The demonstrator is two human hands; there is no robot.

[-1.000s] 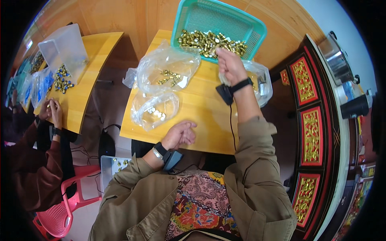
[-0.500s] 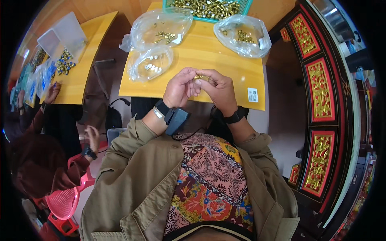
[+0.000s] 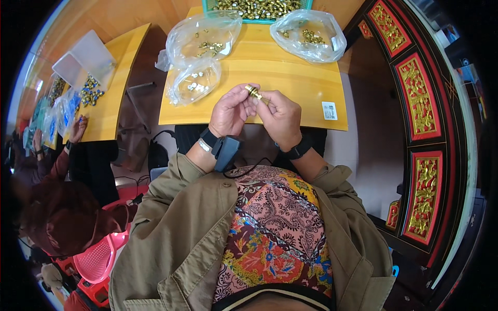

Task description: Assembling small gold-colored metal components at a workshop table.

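Observation:
Both of my hands meet over the near edge of the yellow table (image 3: 290,83). My left hand (image 3: 231,110) and my right hand (image 3: 280,116) pinch a small brass fitting (image 3: 254,93) between their fingertips, one at each end. Beyond them lie three clear plastic bags: one (image 3: 194,83) with small silvery pieces, one (image 3: 205,39) with a few brass parts, and one (image 3: 308,33) at the right with brass parts. A teal tray (image 3: 257,6) full of brass fittings sits at the far edge.
A second yellow table (image 3: 111,88) at the left carries clear plastic boxes (image 3: 85,59) and bagged parts. Another person (image 3: 57,207) sits there, a hand (image 3: 78,127) on that table. A pink plastic stool (image 3: 96,259) stands lower left. Red and gold carved panels (image 3: 420,103) line the right.
One second ago my right hand reached into the teal tray while my left rested on the table. Since then both hands came together near me, holding a brass fitting.

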